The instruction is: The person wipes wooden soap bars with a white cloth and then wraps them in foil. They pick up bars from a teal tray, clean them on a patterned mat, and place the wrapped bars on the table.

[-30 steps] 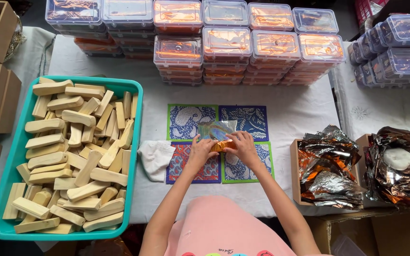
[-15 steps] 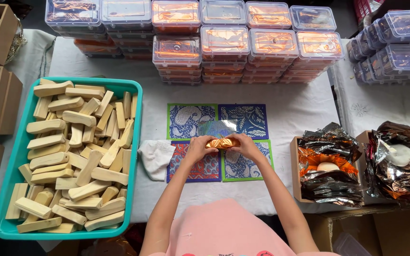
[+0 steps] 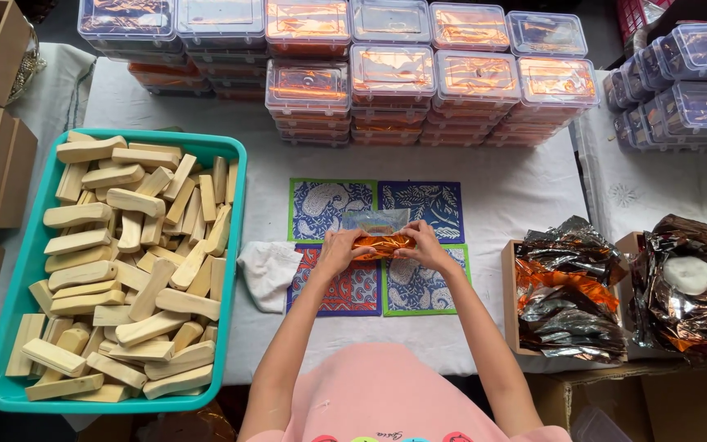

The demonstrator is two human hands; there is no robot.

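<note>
we hold the orange foil packet (image 3: 382, 244) between both hands. our left hand (image 3: 339, 250) and right hand (image 3: 424, 245) are closed on its two ends, above the patterned mats (image 3: 325, 205).

Glossy, crinkled orange foil (image 3: 381, 244) wraps the held piece, matt pale wood blocks (image 3: 124, 270) lie at nine o'clock, clear shiny plastic boxes (image 3: 392, 69) at twelve.

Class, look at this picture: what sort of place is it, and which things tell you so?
Probably a small packing workshop: a teal tray heaped with wooden blocks, stacked clear boxes, and both hands wrapping something in orange foil.
</note>
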